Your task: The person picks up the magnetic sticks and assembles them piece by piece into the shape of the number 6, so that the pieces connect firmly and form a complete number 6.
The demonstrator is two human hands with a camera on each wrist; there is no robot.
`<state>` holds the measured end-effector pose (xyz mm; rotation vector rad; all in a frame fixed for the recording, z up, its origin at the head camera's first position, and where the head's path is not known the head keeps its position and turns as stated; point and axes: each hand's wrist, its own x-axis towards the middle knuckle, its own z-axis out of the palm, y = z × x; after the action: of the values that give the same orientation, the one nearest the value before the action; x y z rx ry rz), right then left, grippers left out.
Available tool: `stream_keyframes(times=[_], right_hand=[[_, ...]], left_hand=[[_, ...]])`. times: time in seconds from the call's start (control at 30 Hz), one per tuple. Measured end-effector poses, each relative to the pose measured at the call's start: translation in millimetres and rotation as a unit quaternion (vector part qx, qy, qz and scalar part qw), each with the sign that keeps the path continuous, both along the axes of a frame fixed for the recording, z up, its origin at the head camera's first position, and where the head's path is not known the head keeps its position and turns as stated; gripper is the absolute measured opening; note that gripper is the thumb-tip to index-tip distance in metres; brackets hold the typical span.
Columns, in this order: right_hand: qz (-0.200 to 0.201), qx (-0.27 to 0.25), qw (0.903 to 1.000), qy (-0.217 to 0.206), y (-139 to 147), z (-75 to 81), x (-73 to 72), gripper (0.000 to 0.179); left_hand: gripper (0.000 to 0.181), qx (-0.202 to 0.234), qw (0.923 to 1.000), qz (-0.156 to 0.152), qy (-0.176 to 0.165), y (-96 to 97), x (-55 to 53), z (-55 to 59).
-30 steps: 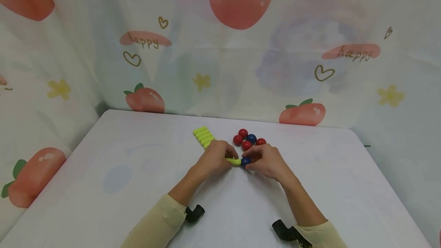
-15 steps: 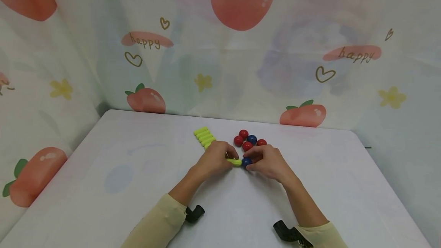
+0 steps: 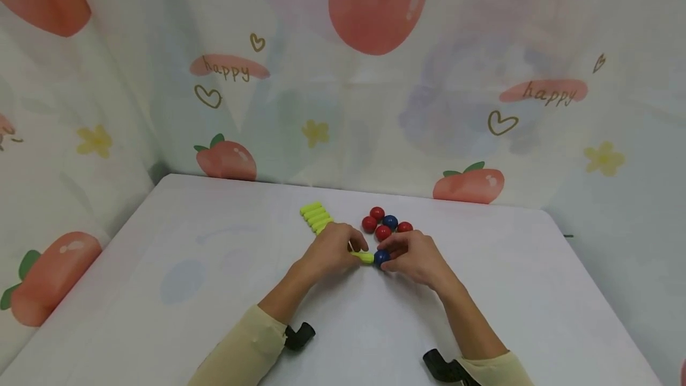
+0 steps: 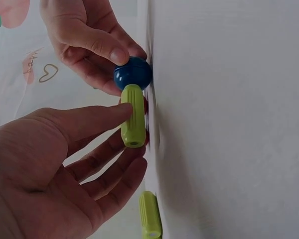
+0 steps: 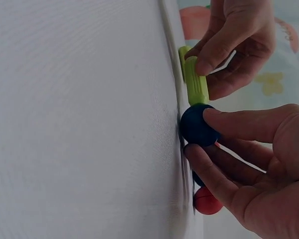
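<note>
My left hand (image 3: 336, 249) pinches a yellow-green ridged rod (image 4: 133, 117) between thumb and fingers. In my right hand (image 3: 415, 258) a dark blue ball (image 5: 198, 125) is held by the thumb and fingertips. One end of the rod touches the ball, and the two lie in line just at the table surface. Whether the rod is fixed to the ball I cannot tell. Beyond the left hand several more yellow-green rods (image 3: 315, 216) lie side by side in a row. Behind the right hand sits a cluster of red balls (image 3: 377, 214) with another blue ball (image 3: 390, 222).
The white table (image 3: 241, 290) reaches back to a printed curtain (image 3: 343, 106). Another curtain hangs along the left side. Black camera mounts (image 3: 300, 336) stick out from both sleeves near the wrists.
Both hands keep their hold on the rod and the blue ball, with hardly any movement. The head view has shifted slightly.
</note>
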<state>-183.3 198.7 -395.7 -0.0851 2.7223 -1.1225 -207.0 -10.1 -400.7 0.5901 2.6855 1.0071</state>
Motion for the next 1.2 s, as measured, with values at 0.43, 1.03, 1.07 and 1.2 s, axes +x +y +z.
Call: stream_keyframes(times=[0.43, 1.03, 1.07, 1.2], right_hand=[[-0.012, -0.010, 0.9999, -0.005, 1, -1.7, -1.8, 0.027], [-0.016, -0.023, 0.9996, -0.003, 0, -3.5, 2.6, 0.028], [-0.018, -0.024, 0.9995, -0.004, 0, -3.7, 2.5, 0.027], [-0.016, -0.021, 0.9996, -0.001, 0, -4.5, 1.6, 0.026]], left_hand=[[0.021, 0.066, 0.9970, 0.040, 0.005, -10.5, -25.1, 6.1], [0.029, 0.081, 0.9958, 0.040, -0.017, 9.5, -57.9, -4.2], [0.030, 0.082, 0.9957, 0.039, -0.018, 10.6, -59.0, -5.1], [0.031, 0.083, 0.9955, 0.040, -0.023, 14.9, -61.5, -7.0]])
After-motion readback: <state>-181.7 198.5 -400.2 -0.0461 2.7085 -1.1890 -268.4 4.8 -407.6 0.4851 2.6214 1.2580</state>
